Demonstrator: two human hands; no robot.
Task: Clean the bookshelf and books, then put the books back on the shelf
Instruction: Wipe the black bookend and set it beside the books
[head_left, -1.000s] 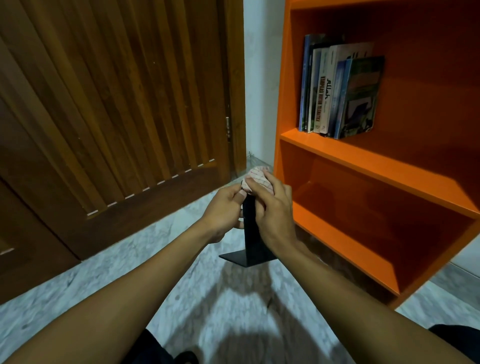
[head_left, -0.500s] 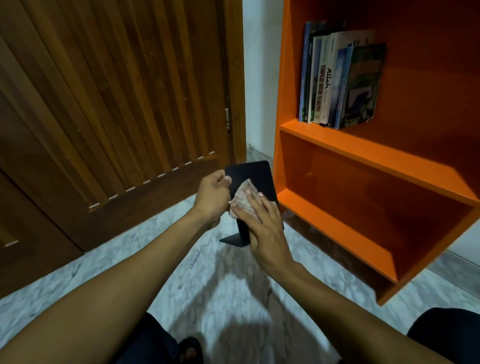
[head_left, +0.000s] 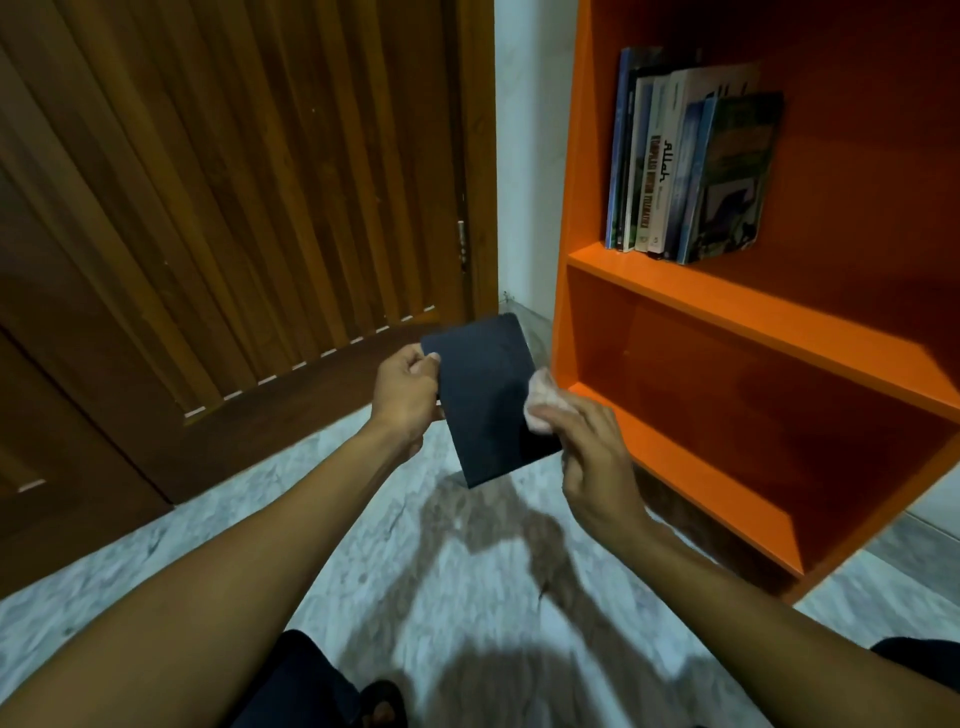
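The left hand (head_left: 408, 397) pinches the black bookend's (head_left: 488, 400) left edge; the right hand (head_left: 592, 452) presses a crumpled cloth (head_left: 543, 405) on its right edge. That thin grip may slip under wiping pressure, dropping it on the floor (head_left: 363, 545). The books (head_left: 685, 171) stand on the far-right orange bookshelf (head_left: 727, 312).

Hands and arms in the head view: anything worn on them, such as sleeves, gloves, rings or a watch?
Nothing shows: the left hand and right hand are ungloved, both forearms bare to the frame edge, with no sleeve, watch or ring visible.
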